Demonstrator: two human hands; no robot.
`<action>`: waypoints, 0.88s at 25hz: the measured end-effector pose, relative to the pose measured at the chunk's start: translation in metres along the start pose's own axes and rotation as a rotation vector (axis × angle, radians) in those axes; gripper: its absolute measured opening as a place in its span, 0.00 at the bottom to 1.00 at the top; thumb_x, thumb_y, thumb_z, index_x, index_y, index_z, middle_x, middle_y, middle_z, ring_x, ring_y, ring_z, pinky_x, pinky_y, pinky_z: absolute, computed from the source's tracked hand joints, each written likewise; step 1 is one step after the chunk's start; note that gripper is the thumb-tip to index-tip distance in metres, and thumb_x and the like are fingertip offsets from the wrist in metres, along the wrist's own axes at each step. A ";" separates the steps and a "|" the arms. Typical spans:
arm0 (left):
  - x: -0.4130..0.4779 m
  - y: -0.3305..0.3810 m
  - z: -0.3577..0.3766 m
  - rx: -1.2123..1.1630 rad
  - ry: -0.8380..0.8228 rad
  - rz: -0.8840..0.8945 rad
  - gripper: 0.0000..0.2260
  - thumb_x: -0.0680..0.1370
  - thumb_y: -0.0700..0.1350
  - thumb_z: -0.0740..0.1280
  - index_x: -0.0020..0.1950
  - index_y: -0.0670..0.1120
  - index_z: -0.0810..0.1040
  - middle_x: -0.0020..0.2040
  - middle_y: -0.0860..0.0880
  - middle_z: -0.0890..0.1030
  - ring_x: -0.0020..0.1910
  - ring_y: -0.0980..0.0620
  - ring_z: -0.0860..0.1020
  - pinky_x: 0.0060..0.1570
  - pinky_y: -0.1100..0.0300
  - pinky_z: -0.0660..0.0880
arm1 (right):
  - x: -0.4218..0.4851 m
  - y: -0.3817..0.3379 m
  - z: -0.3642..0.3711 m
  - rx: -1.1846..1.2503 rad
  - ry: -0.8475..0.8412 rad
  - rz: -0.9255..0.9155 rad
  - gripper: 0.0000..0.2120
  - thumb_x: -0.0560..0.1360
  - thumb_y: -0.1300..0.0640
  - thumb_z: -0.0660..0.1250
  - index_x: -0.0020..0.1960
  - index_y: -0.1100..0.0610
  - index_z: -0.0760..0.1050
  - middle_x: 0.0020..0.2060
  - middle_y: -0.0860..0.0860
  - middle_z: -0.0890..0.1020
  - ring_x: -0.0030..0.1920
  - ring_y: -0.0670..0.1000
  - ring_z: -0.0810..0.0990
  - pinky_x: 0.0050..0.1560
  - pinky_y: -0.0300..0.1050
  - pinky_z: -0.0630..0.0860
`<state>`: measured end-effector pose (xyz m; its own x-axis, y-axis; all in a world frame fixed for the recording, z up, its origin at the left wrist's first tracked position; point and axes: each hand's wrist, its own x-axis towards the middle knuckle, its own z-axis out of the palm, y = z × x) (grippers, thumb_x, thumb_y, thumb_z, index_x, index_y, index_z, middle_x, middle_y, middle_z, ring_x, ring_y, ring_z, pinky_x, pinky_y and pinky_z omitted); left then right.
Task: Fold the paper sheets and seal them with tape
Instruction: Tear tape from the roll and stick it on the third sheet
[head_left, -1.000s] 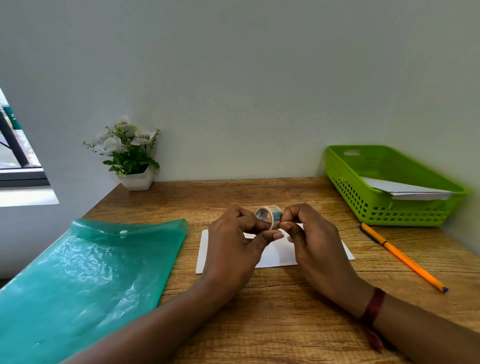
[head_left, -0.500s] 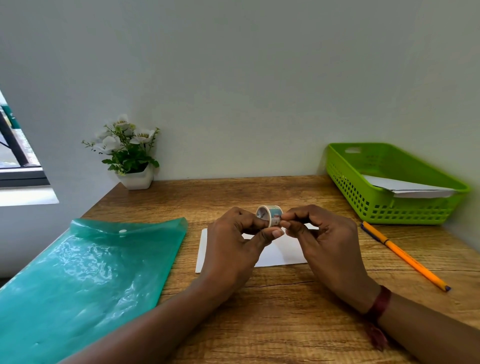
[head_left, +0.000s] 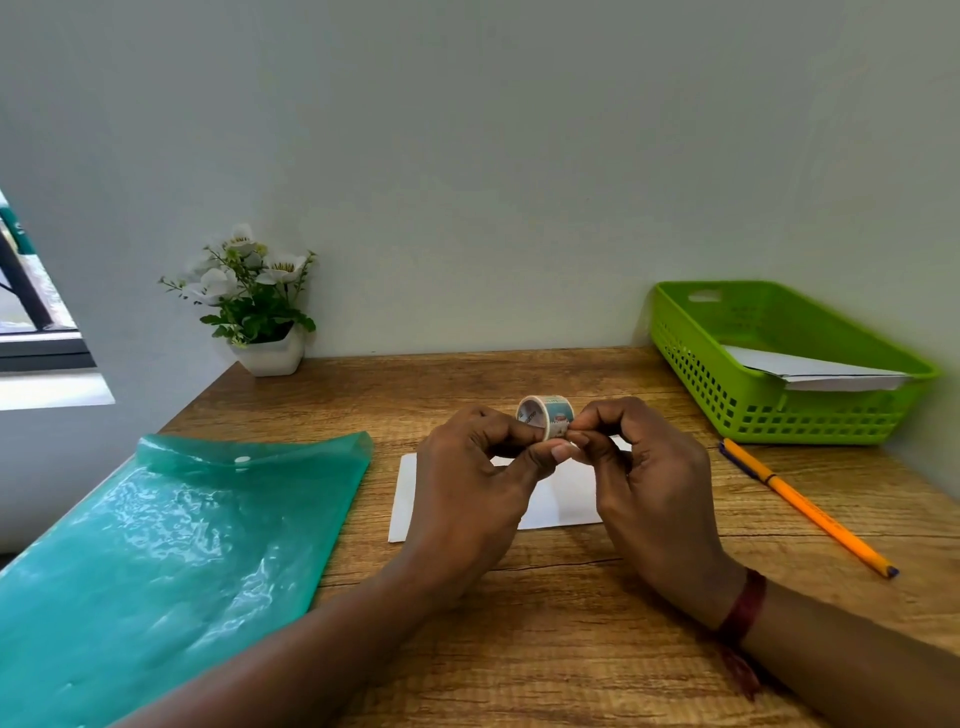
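A small patterned tape roll (head_left: 545, 414) is held above the desk between both hands. My left hand (head_left: 467, 488) grips it from the left with thumb and fingers. My right hand (head_left: 649, 488) pinches the roll's right edge with thumb and forefinger. Under the hands a folded white paper sheet (head_left: 561, 499) lies flat on the wooden desk (head_left: 519, 649), partly hidden by them.
A teal plastic folder (head_left: 171, 561) lies at the left. A green basket (head_left: 779, 364) holding white folded paper (head_left: 810, 371) stands at the back right. An orange pencil (head_left: 805, 506) lies right of my hands. A potted white flower (head_left: 254, 306) stands by the wall.
Both hands stay on the tape roll and have shifted only slightly; my right fingers keep working at the roll's edge.
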<state>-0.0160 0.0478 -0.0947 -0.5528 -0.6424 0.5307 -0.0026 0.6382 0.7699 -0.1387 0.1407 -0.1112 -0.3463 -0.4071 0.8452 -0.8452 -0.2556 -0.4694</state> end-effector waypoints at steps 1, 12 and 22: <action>0.000 0.001 0.000 -0.069 -0.008 -0.022 0.04 0.67 0.58 0.72 0.39 0.60 0.83 0.40 0.55 0.83 0.43 0.56 0.82 0.42 0.54 0.81 | 0.000 -0.002 -0.001 0.046 0.015 0.036 0.03 0.76 0.54 0.66 0.48 0.51 0.77 0.40 0.40 0.80 0.45 0.42 0.81 0.41 0.41 0.81; -0.005 0.003 -0.002 -0.414 -0.083 -0.169 0.07 0.66 0.48 0.74 0.41 0.47 0.84 0.40 0.46 0.85 0.40 0.49 0.85 0.42 0.54 0.82 | 0.001 -0.008 -0.008 0.275 -0.015 0.206 0.07 0.70 0.56 0.73 0.47 0.49 0.82 0.40 0.44 0.85 0.44 0.46 0.85 0.42 0.45 0.83; -0.003 -0.004 -0.001 -0.094 -0.001 -0.055 0.02 0.65 0.57 0.73 0.35 0.62 0.83 0.39 0.60 0.81 0.42 0.56 0.81 0.42 0.49 0.81 | -0.001 -0.002 -0.002 -0.046 0.037 -0.053 0.03 0.72 0.62 0.71 0.45 0.58 0.83 0.40 0.42 0.82 0.43 0.40 0.82 0.42 0.34 0.79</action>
<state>-0.0140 0.0469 -0.0988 -0.5545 -0.6750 0.4867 0.0454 0.5594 0.8276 -0.1380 0.1437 -0.1104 -0.3149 -0.3614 0.8777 -0.8800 -0.2352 -0.4126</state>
